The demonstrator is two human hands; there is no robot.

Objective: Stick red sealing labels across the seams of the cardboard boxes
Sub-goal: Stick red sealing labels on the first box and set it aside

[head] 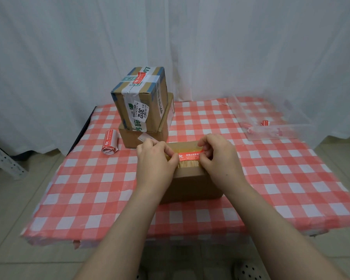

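Observation:
A plain cardboard box sits on the checked table in front of me, with brown tape along its top seam. A red sealing label lies across that seam. My left hand pinches the label's left end and my right hand pinches its right end, both over the box top. Two more boxes are stacked behind at the left: the upper box carries a red label over its taped seam, the lower box is partly hidden.
A roll of red labels lies left of the stack. A clear plastic tray with red scraps sits at the back right. The red-and-white checked tablecloth covers a low table; a white curtain hangs behind.

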